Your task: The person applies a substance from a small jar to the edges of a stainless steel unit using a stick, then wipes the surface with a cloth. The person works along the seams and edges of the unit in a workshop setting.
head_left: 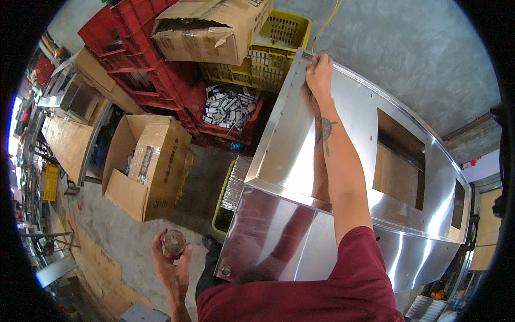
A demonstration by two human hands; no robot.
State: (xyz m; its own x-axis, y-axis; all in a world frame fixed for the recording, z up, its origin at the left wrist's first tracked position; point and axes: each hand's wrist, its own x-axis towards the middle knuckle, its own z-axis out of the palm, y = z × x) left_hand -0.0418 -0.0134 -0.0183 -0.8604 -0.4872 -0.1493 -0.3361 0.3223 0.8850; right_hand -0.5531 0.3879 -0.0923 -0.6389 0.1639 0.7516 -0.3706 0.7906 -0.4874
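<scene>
My left hand (174, 268) is closed around a round, worn brown object (174, 243), held up to the left of my body. Its flat round end faces up; any handle below it is hidden. My right arm reaches across a shiny sheet-metal cabinet (348, 123) lying in front of me. At the cabinet's far left corner, my right hand (320, 75) has its fingers curled together on the raised rim. Rectangular openings (399, 161) are cut in the cabinet's upper face.
Red crates (161, 80) full of small metal parts (230, 107) stand beyond the cabinet's left side. A closed carton (214, 32) rests by yellow crates (265, 67). On the floor at left stands an open carton (155, 166). Metal strips (236, 182) fill a yellow-green bin beside the cabinet.
</scene>
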